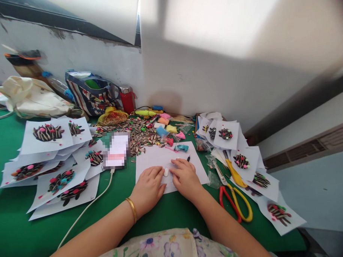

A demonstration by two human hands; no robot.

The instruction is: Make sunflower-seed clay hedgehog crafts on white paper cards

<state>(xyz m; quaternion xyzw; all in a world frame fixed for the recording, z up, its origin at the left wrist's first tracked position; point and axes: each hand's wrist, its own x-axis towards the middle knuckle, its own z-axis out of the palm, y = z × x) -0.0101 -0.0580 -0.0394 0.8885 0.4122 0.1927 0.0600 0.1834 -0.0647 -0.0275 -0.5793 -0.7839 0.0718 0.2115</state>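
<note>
Ideally, with left hand (pixel 149 185) and right hand (pixel 187 179) loosely spread over the white paper (pixel 146 155), the small white lump (pixel 166 172) between their fingertips takes only light, even pressure, since it looks soft and probably dents easily.

Single view from a camera worn on the head, looking forward and down. The left hand (pixel 148 185) and right hand (pixel 187 178) appear near, just below mid-frame, with the green table (pixel 119 192) beneath them and the pale wall (pixel 192 84) beyond.
</note>
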